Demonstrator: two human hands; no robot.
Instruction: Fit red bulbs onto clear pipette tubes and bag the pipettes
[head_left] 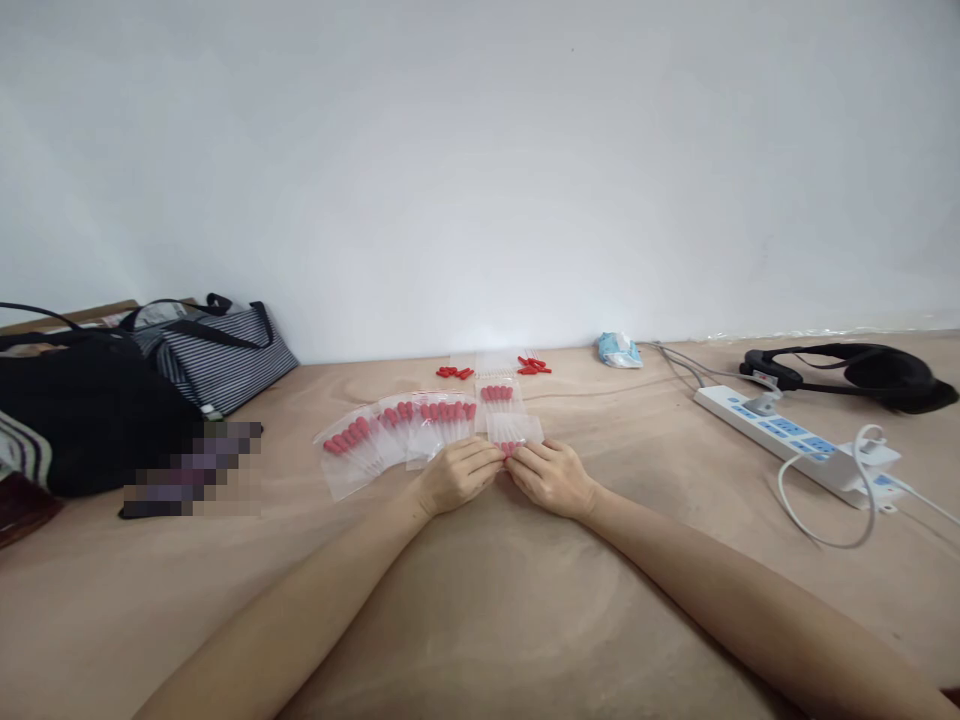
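My left hand (463, 474) and my right hand (550, 477) meet at the near edge of a small clear bag (514, 428). Fingers of both hands are pinched on that edge. Red-tipped sticks show inside it, partly hidden by my fingers. Just behind lies another bag with red-tipped sticks (496, 394). To the left, several similar filled bags (352, 443) overlap in a fan. Loose red pieces lie in two small groups, one at the back left (454, 373) and one at the back right (534, 366), with pale sticks between them.
A white power strip (795, 440) with cables and a black headset (855, 372) are on the right of the table (480, 620). A blue-white crumpled item (619, 349) lies near the wall. Striped and black bags (217, 350) stand left, beside a pixelated dark object (195, 475).
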